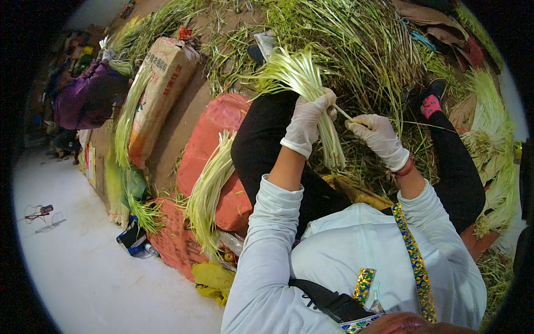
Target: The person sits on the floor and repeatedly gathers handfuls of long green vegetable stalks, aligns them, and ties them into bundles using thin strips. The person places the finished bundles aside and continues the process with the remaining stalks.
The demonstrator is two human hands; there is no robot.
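Observation:
In a white glove, my left hand (pixel 311 119) is closed around a bundle of pale green-white stalks (pixel 302 75). Their leafy tips fan out above the hand and the cut ends hang below it. My right hand (pixel 375 135), also gloved, pinches one thin pale stalk (pixel 343 112) that runs towards the left hand. To the left, a loose bunch of similar stalks (pixel 210 179) lies across a red sack (pixel 233 204). Beyond my hands spreads a large heap of green stalks and leaves (pixel 358 50).
A long printed sack (pixel 158 87) lies at the left with more stalks along it. Tied bunches (pixel 492 146) are piled at the right. A yellow plastic bag (pixel 212 282) rests beside the red sacks. Another person in purple clothing (pixel 89 96) is at the far left.

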